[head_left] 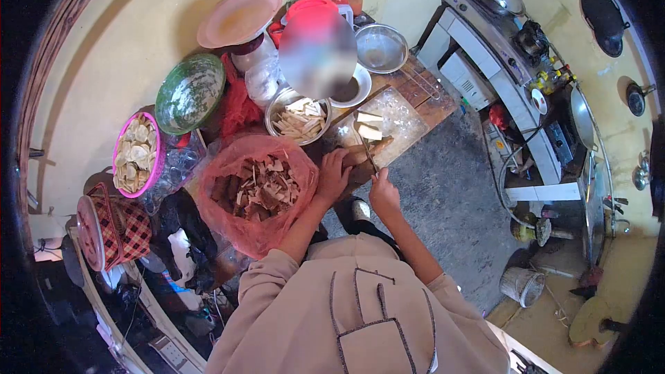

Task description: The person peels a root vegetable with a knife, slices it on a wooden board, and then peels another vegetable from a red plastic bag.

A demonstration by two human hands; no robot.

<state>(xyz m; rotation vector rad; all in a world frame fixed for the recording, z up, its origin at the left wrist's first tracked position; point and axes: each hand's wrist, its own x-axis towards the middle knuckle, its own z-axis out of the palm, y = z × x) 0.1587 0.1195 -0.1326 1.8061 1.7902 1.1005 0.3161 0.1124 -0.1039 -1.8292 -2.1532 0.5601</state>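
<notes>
My left hand (334, 174) is closed round a brown root (355, 156) at the near edge of a floury board (405, 125). In my right hand (383, 192) is a knife (369, 154), its blade against the root's right end. Pale peeled pieces (370, 127) lie on the board just beyond the blade. Left of the board, a metal bowl (299, 141) holds cut pale sticks (303, 119). Beside my left forearm stands a red plastic bag (211, 201) full of brown peelings (267, 187).
Further left are a pink basket (157, 159) of pale slices and a green basin (181, 107). A white bowl (361, 86) and metal colander (382, 48) stand behind the board. At right is a stove counter (485, 55). A blurred patch hides part of the back.
</notes>
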